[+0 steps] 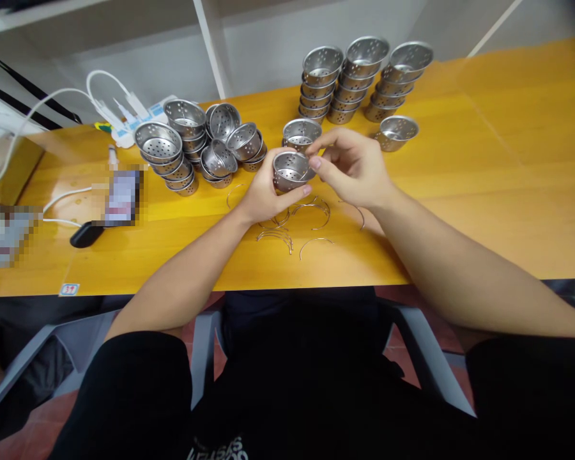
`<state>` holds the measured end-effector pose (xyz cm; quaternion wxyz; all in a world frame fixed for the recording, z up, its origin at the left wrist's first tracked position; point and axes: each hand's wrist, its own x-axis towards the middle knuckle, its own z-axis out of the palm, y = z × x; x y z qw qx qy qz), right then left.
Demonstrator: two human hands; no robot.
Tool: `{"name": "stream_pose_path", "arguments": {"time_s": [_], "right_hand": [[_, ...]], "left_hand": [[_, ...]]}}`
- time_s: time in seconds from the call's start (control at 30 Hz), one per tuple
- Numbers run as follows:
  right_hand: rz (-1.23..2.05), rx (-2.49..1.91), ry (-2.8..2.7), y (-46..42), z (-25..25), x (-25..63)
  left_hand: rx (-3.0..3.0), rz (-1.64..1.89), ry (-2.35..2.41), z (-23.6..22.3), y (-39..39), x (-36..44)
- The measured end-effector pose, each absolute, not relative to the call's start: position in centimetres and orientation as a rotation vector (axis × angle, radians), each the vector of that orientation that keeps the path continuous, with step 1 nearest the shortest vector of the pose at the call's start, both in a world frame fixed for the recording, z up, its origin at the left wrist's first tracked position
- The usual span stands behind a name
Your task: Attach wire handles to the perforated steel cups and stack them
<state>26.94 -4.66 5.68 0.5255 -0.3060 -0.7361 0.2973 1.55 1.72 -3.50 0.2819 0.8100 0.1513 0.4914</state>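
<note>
Silver cup (286,181) sits in the curled left hand (262,193) while the right hand (358,167) pinches, on what I can't tell, near its 2 o'clock rim, seemingly needing care, with wires (283,236) at 6 o'clock.

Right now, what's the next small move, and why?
I'd hold the perforated cup steady in the left hand and make only a small fingertip adjustment with the right hand. The left fingers brace the cup, the right fingertips are at its rim, and another cup sits close behind, so a wide motion might knock it.
</note>
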Motion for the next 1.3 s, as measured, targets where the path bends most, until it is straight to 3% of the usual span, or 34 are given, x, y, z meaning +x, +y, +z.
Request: {"name": "stream_pose_path", "arguments": {"time_s": [0.17,0.5,0.9,1.3], "right_hand": [[0.495,-0.748,-1.9,-4.6,5.8,27.9],[0.432,-0.653,-2.115,-4.0,4.8,28.1],[0.627,-0.713,-2.115,-4.5,5.4,27.9],[0.803,-0.656,-1.903,-3.9,3.9,27.8]], "left_hand": [[2.201,1.321,0.445,-4.5,2.9,1.2],[2.227,1.351,0.434,-4.5,2.8,1.2],[2.167,1.293,0.573,-2.4,0.9,1.6],[2.114,1.303,0.612,-3.2,1.8,1.8]]}}
